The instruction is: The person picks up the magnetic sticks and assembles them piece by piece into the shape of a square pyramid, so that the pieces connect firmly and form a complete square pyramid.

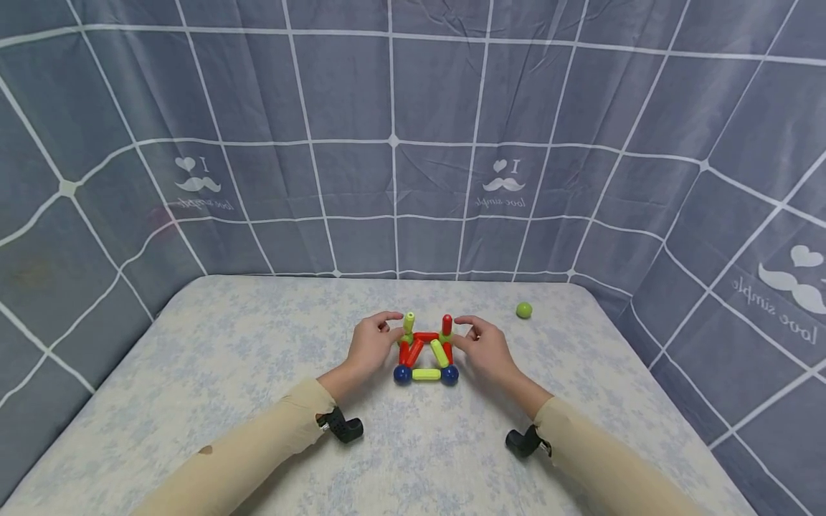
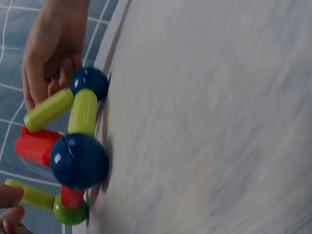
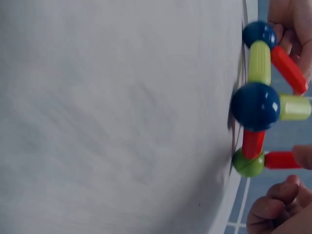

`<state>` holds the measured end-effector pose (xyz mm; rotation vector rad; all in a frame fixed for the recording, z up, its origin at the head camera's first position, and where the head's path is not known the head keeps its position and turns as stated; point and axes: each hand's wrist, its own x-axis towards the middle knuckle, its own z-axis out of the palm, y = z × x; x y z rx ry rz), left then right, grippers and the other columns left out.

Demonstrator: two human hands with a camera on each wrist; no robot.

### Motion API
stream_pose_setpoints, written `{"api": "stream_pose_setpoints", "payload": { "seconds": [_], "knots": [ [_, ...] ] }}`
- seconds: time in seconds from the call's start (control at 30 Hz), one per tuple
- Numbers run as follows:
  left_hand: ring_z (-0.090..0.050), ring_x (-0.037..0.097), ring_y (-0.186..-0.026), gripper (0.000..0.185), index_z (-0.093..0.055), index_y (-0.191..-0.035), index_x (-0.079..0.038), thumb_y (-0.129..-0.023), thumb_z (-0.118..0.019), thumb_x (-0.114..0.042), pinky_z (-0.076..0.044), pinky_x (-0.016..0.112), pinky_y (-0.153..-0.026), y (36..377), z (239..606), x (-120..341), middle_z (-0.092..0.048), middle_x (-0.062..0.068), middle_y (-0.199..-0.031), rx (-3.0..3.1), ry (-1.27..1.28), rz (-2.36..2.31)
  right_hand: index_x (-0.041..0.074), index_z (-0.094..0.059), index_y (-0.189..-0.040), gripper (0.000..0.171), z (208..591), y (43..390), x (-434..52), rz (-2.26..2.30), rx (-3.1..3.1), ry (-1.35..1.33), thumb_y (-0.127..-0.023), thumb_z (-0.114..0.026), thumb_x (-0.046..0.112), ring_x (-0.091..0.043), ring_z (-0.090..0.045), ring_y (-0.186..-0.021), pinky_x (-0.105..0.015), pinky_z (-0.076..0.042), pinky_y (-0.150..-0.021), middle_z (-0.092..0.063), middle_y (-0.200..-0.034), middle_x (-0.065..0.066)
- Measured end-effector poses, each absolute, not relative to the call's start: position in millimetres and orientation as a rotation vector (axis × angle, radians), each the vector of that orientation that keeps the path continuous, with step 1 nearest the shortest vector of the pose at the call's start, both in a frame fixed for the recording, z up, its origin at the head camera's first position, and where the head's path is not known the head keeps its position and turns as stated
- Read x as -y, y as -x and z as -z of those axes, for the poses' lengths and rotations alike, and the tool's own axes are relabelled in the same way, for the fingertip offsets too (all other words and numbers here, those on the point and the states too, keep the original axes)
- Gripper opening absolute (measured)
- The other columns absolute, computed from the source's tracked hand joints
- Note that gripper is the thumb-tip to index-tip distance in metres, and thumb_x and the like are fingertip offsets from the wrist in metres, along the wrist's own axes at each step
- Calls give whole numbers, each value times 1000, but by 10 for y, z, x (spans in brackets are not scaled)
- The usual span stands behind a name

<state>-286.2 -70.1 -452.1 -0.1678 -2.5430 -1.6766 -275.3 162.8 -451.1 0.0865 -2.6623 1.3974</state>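
A small toy frame (image 1: 426,351) of coloured rods and balls stands near the middle of the bench (image 1: 193,373), which wears a pale flowered cloth. The frame rests on two blue balls (image 1: 402,373) joined by a yellow rod (image 1: 426,374), with red and yellow rods rising to green balls behind.

The left hand (image 1: 371,342) sits at the frame's left side, its fingers curled toward the upright yellow rod (image 1: 409,322); whether they actually pinch it, I cannot tell. The right hand (image 1: 485,345) is at the frame's right side, its fingertips at the upright red rod (image 1: 447,325), and its grip is equally unclear.

A loose green ball (image 1: 524,309) lies well apart, toward the bench's far right corner. A grey checked curtain (image 1: 400,143) hangs around the bench.
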Motion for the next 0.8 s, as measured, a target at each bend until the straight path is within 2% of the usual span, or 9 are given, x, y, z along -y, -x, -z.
{"api": "stream_pose_setpoints", "payload": {
  "seconds": [0.13, 0.33, 0.5, 0.8],
  "knots": [
    [-36, 14, -59, 34, -73, -126, -15, -93, -73, -20, -29, 25, -52, 2957, 4524, 687, -44, 0, -72, 2611, 275, 1481, 17, -70, -127, 37, 4513, 2847, -1626, -1317, 2688, -125, -91, -74, 23, -16, -41, -55, -27, -33, -51, -48, -67, 0],
    [-43, 17, -70, 33, -74, -124, -14, -92, -75, -20, -32, 26, -58, 3016, 4524, 646, -50, 3, -80, 2651, 301, 1392, 17, -74, -122, 31, 4503, 2913, -1614, -1268, 2705, -183, -91, -74, 23, -16, -44, -55, -27, -35, -51, -54, -67, -2],
    [-42, 17, -68, 31, -75, -121, -14, -91, -76, -20, -31, 27, -57, 3007, 4508, 639, -49, 2, -76, 2658, 334, 1341, 18, -76, -118, 27, 4501, 2937, -1582, -1218, 2715, -236, -92, -74, 25, -16, -47, -56, -27, -38, -50, -59, -69, -3],
    [-44, 13, -63, 26, -78, -117, -18, -91, -75, -20, -33, 23, -52, 3016, 4513, 640, -51, -3, -75, 2701, 543, 1079, 21, -76, -114, 22, 4527, 2928, -1545, -1184, 2737, -339, -93, -74, 22, -15, -44, -52, -27, -35, -47, -54, -63, -1]
  ]
}}
